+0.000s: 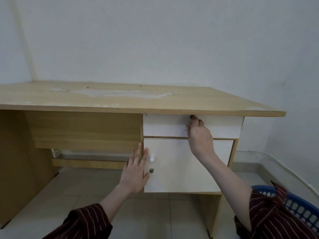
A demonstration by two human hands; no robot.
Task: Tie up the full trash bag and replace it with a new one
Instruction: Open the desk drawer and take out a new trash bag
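Striped dark-red sleeves point(82, 221) frame the bottom of the view, a blue basket point(300, 206) beside the right one. The left hand point(135, 171) is spread, grip wide and empty, at the white cabinet door point(181, 169)'s left edge; the right hand point(200, 135)'s grip pinches the metal lock fitting point(192, 116) on the white drawer point(165, 125) under the table point(120, 99) top. Where the trash bag lies I cannot tell.

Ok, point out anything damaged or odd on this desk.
The desk top has a long pale patch across its middle where the wood-look surface looks peeled away, with ragged edges. Its right-hand front corner is scuffed pale too. Nothing is spilled.
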